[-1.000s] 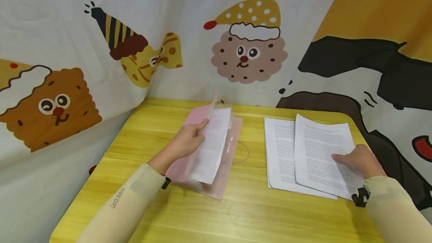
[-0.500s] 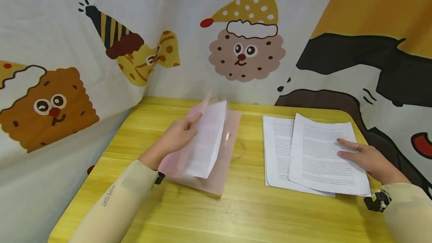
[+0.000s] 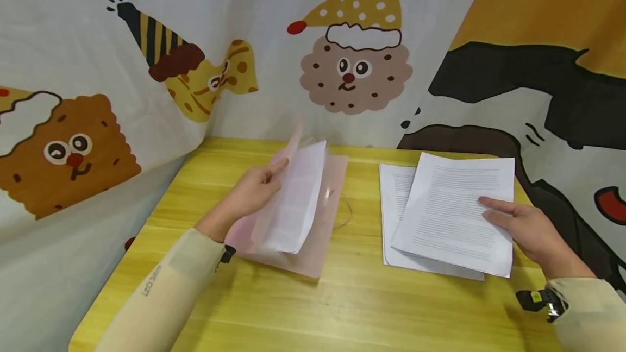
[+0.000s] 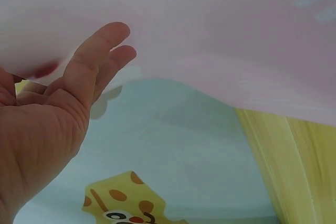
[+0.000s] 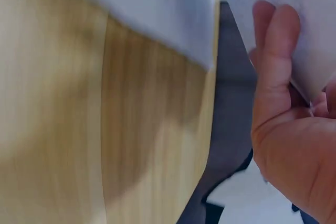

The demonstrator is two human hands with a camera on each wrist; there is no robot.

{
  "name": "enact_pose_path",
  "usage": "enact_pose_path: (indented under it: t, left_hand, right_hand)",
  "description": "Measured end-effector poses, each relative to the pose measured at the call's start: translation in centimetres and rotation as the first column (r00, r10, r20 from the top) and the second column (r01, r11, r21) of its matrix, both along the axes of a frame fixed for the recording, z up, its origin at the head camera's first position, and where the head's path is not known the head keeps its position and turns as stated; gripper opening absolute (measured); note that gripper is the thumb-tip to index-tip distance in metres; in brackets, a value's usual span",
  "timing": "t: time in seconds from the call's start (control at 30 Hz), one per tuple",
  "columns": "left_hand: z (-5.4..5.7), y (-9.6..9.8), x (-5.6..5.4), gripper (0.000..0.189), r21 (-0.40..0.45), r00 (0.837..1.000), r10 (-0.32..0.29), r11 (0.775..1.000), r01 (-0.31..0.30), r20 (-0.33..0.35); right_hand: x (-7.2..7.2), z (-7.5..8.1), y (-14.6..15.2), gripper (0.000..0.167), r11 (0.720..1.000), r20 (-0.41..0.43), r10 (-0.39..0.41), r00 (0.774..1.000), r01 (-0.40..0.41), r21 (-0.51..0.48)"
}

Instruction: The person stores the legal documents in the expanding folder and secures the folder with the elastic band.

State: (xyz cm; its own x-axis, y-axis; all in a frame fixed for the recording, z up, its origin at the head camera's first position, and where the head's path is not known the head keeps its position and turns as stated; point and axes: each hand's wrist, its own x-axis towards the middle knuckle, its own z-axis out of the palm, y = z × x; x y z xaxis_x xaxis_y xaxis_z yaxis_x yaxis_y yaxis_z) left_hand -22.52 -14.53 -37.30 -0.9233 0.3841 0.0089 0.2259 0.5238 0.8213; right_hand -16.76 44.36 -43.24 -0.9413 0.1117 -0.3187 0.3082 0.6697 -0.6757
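Observation:
A pink folder (image 3: 333, 216) lies spread on the table, with white papers (image 3: 298, 200) inside it. My left hand (image 3: 251, 192) pinches the raised translucent pink cover flap (image 3: 295, 143); in the left wrist view, two fingers lie against that pale pink surface and the thumb is mostly hidden. On the right, my right hand (image 3: 535, 232) grips a printed sheet (image 3: 450, 205) by its right edge, above a paper stack (image 3: 391, 232). From the right wrist view, fingers lie on one side of the held sheet (image 5: 315, 30), with the thumb at the frame's edge.
A thin loop of cord (image 3: 348, 213) shows beside the folder's right edge. The yellow wooden table (image 3: 362, 308) backs onto a white curtain (image 3: 274, 118) with cartoon prints. A dark wrist camera (image 3: 533, 299) sits on the right wrist.
My right hand has gone from lying on the top sheet to gripping its right edge; the sheet has shifted left and lifted. My left hand still holds the flap, which leans slightly further left.

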Motion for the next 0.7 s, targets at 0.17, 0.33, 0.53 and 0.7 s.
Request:
enact_pose_path:
  t: [0.17,0.33,0.53,0.7]
  left_hand:
    - [0.1,0.0,0.1,0.056,0.005,1.0,-0.001,1.0,0.001,-0.009]
    - [0.1,0.3,0.2,0.057,0.018,1.0,-0.009,1.0,0.009,0.0]
    - [0.1,0.5,0.2,0.057,-0.004,1.0,0.017,1.0,-0.017,0.023]
    - [0.2,0.5,0.3,0.056,-0.008,1.0,0.021,1.0,-0.021,0.022]
  right_hand:
    - [-0.1,0.1,-3.8,0.072,0.979,-0.096,-0.073,0.993,0.053,-0.198]
    - [-0.6,0.5,-7.8,0.067,0.934,-0.111,-0.102,0.988,0.057,-0.352]
    - [-1.4,0.6,-11.5,0.064,0.949,-0.18,-0.082,0.98,0.022,-0.314]
    - [-2.1,0.7,-13.6,0.061,0.957,-0.22,-0.09,0.971,0.023,-0.288]
